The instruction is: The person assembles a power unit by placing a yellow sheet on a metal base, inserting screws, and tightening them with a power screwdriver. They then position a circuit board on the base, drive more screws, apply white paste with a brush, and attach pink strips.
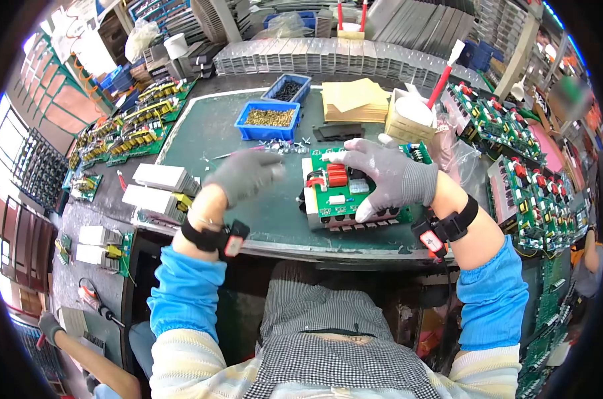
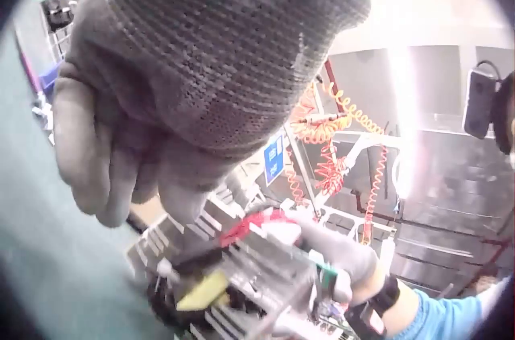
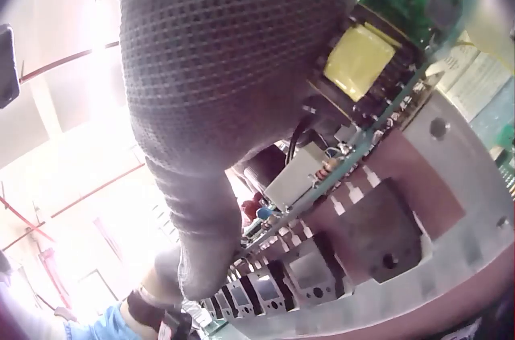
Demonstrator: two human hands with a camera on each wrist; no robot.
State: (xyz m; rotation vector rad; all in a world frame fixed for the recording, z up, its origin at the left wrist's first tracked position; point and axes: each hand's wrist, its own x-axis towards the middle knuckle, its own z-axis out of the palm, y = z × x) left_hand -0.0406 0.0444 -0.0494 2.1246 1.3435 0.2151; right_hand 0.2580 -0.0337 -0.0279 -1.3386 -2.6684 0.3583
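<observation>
A green circuit board (image 1: 325, 203) with red and yellow components lies near the front of the table. My gloved right hand (image 1: 400, 176) spans its right part and grips it, fingers at the far side and thumb by the near edge. In the right wrist view, the thumb comes down beside a row of black transistors (image 3: 382, 231) along a metal heat sink (image 3: 475, 139). My gloved left hand (image 1: 248, 176), blurred, is left of the board over the table, fingers extended and holding nothing. The left wrist view shows its fingers (image 2: 84, 155) close together.
Blue bins of brass-coloured screws (image 1: 269, 118) and dark small parts (image 1: 288, 90) stand behind. Loose screws (image 1: 285, 146) lie near the board. Yellow sheets (image 1: 356, 100) and a box (image 1: 408, 126) are at back right. Heat-sink assemblies (image 1: 156, 199) sit left; more boards (image 1: 537, 199) stand right.
</observation>
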